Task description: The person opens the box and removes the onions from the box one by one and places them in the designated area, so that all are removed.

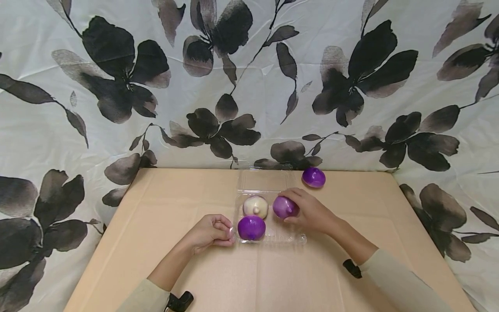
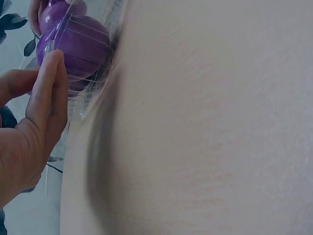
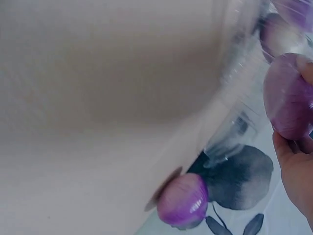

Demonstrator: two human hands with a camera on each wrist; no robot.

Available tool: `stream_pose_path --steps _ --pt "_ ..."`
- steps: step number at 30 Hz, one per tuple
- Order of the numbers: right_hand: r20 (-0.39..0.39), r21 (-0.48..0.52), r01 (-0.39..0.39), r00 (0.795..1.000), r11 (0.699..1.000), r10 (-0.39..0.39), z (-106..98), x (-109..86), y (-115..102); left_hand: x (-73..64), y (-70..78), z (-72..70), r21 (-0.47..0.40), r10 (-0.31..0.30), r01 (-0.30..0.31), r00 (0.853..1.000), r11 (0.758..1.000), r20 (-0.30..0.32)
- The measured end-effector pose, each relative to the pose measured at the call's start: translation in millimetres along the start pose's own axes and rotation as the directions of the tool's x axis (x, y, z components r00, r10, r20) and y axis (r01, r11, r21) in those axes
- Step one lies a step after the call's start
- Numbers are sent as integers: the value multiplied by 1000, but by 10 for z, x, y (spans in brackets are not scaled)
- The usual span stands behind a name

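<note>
A clear plastic container (image 1: 278, 237) lies with its lid (image 1: 259, 180) folded back on the far side. Its left half holds a purple onion (image 1: 251, 228) in front and a pale onion (image 1: 255, 206) behind it. At the container's left edge my left hand (image 1: 210, 232) pinches the rim between thumb and fingers; the left wrist view shows the same hand (image 2: 36, 110) beside the plastic wall. My right hand (image 1: 313, 211) grips another purple onion (image 1: 285, 207) over the container's right half. Whether that onion touches the container floor, I cannot tell.
One more purple onion (image 1: 313, 177) sits at the table's far edge, right of the lid. The table (image 1: 156, 208) has a tan covering. Directly behind it hangs a white cloth (image 1: 273, 99) with dark flowers.
</note>
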State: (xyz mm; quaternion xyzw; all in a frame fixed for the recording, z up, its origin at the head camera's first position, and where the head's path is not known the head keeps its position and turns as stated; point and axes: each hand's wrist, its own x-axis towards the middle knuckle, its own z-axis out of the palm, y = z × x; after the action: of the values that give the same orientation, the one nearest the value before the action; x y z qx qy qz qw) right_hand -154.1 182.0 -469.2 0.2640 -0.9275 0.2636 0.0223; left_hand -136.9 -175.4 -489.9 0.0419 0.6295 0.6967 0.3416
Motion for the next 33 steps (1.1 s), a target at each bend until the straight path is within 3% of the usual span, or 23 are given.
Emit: stream_pose_path --steps 6,13,24,33 --pt "-70 37 9 998 999 -7 -159 0 30 6 -12 -6 -5 4 -4 1000 1000 7" --pt "-119 47 -58 991 997 63 -371 -27 84 -3 -13 5 -6 2 -2 1000 1000 3" --pt "-224 74 -70 971 995 85 -582 -77 369 6 -8 -12 -19 3 -3 1000 1000 6" --pt "-277 117 -140 946 983 168 -743 -111 582 13 2 -13 -16 4 -4 1000 1000 11"
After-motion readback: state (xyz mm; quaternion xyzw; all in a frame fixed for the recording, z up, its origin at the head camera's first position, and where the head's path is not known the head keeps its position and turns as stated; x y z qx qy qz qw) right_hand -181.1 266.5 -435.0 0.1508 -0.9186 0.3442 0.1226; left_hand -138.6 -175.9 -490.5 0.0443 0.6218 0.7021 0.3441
